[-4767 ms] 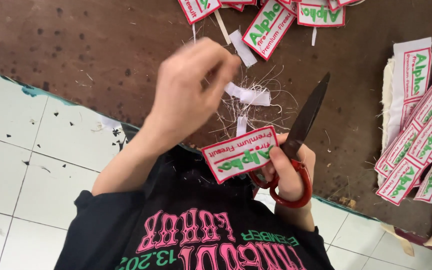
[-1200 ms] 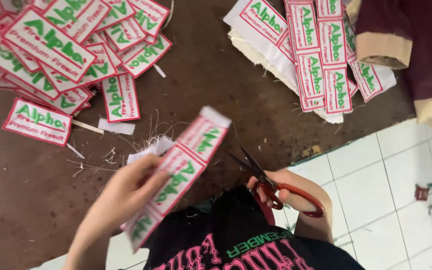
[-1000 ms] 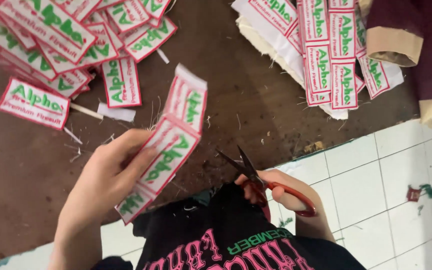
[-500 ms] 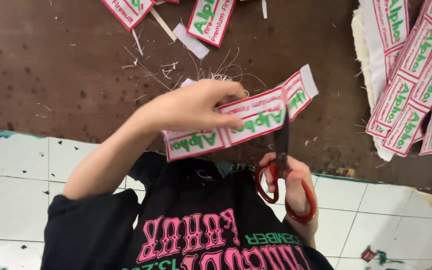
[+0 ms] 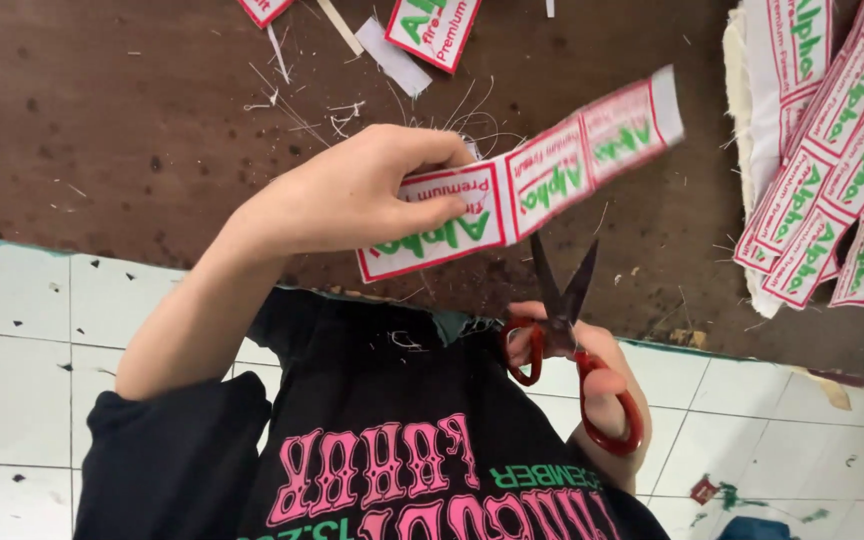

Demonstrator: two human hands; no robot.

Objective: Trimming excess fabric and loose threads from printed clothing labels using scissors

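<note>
Head view: left hand [image 5: 352, 195] fingers pinching label strip [image 5: 522, 185] above brown mat [image 5: 102, 120].
Right hand [image 5: 592, 385]: fingers gripping scissors [image 5: 562, 300], blades open under strip.
Tip: keeping strip taut, lining blades w/ red border btwn labels.

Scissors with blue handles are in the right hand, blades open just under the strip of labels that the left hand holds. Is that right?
Not quite: the handles are red, not blue. The head view shows the scissors in the right hand, blades open just under the strip of labels that the left hand holds.
</note>
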